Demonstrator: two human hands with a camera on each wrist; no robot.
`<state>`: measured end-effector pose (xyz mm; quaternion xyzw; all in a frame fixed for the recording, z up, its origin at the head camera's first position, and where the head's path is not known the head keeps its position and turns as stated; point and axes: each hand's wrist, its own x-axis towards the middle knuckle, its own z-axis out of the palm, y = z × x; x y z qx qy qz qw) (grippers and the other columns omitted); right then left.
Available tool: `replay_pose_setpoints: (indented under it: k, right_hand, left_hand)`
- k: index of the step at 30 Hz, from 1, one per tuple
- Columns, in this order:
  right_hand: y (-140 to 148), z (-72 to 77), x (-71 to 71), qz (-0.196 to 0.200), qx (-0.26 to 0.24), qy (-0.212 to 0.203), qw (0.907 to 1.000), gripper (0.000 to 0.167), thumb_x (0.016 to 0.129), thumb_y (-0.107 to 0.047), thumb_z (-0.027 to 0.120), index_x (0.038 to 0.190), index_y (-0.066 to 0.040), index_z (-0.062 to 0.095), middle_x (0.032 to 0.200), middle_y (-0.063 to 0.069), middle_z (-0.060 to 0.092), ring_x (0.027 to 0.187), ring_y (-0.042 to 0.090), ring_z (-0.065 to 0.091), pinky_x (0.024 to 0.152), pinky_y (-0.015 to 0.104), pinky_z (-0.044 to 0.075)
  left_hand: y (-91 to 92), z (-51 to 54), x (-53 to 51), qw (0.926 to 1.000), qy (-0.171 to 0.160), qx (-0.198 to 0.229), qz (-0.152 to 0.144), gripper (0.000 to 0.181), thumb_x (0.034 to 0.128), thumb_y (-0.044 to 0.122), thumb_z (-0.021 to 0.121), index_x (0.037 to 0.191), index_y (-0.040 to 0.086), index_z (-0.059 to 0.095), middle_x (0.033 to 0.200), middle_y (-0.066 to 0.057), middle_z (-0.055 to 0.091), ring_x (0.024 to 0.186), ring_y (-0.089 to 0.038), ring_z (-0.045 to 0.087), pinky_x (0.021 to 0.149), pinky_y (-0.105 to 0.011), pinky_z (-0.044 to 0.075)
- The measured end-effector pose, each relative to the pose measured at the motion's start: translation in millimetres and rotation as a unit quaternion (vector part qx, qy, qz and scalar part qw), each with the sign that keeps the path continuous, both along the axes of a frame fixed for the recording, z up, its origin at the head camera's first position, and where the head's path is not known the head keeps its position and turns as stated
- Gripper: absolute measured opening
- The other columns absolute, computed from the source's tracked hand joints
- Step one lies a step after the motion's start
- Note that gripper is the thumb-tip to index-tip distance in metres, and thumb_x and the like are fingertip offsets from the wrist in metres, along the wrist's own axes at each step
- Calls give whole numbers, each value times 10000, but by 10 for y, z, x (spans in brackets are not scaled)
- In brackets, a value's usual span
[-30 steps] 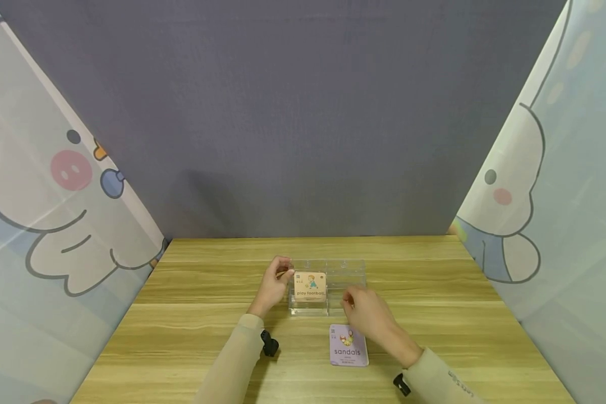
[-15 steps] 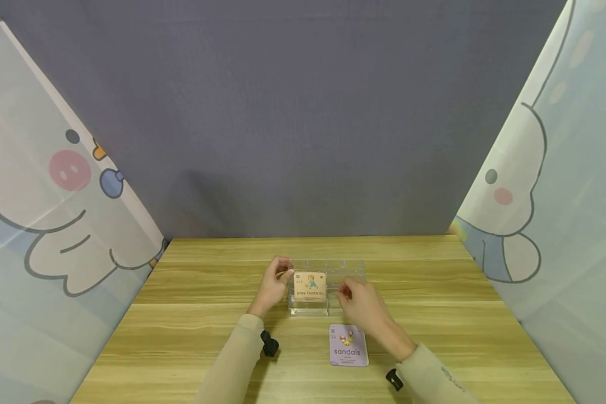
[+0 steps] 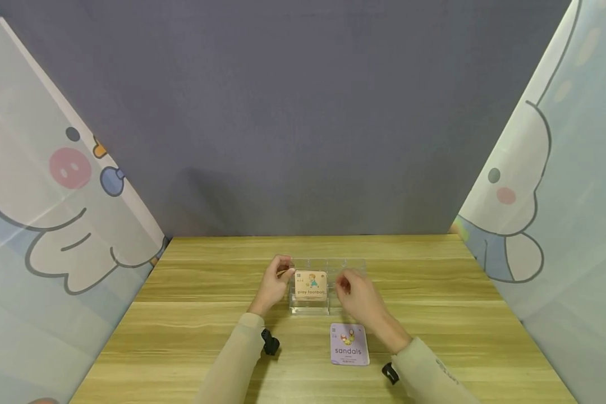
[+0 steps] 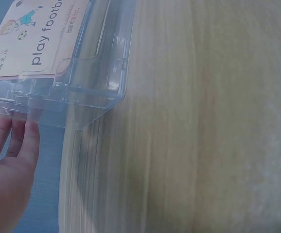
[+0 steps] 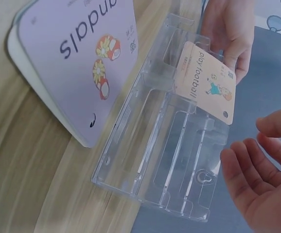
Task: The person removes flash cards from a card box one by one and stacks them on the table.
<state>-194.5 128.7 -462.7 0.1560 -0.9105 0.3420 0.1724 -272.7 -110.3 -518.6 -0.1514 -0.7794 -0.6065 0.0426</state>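
A clear plastic card holder with stepped tiers stands on the wooden table. In its left half leans a peach "play football" card. My left hand grips the holder's left side; in the left wrist view its fingertips touch the clear edge, the thumb partly cut off. My right hand is over the holder's right half with loosely bent fingers, holding nothing in the right wrist view. A purple "sandals" card lies in front, on a small stack whose edge shows in the right wrist view.
The wood-grain table extends around the holder. A dark grey panel rises at the back, with cartoon-printed curtains on both sides. Black wrist devices sit below both sleeves.
My right hand has shifted left and slightly farther away, across the holder's right half. My left hand, the holder and both visible cards stay in place.
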Motion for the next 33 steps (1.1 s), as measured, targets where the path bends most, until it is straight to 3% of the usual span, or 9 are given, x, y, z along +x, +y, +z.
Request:
replay_pose_setpoints:
  k: [10,17,19,26,33]
  right_hand:
    - [-34,19,-89,-12,-215,-154,9996,105,899,-34,730,998,-38,693,868,-22,615,775,98,576,685,234,544]
    - [-78,6,-136,5,-260,4,9997,140,885,-17,739,1017,-8,697,885,6,625,792,125,596,700,262,561]
    - [-91,-1,-152,-40,-236,30,9997,148,880,-19,745,1020,-17,698,888,-1,624,799,124,596,707,265,561]
    - [-140,7,-188,-67,-210,98,9997,129,893,-46,743,1017,-56,707,912,-11,636,812,116,596,708,255,554]
    - [-193,-2,-214,-82,-40,154,9998,153,894,-72,763,1034,-36,714,921,6,636,821,138,602,688,244,542]
  left_hand:
    - [21,12,4,9999,68,91,9,270,1032,-8,545,1301,8,528,1242,-263,562,1187,-408,549,1035,-575,451]
    - [36,329,216,9999,23,98,-124,251,1025,-54,532,1275,-40,526,1232,-320,544,1179,-435,544,1033,-568,456]
    - [33,353,230,9999,31,91,-138,247,1024,-55,533,1271,-41,527,1229,-323,543,1173,-432,548,1028,-564,460]
    - [29,68,47,9999,84,87,2,269,1028,-45,531,1296,-17,522,1236,-299,552,1182,-432,546,1026,-586,453]
    - [20,11,12,10000,72,26,50,255,1026,14,567,1279,46,547,1221,-231,573,1165,-349,573,1011,-511,489]
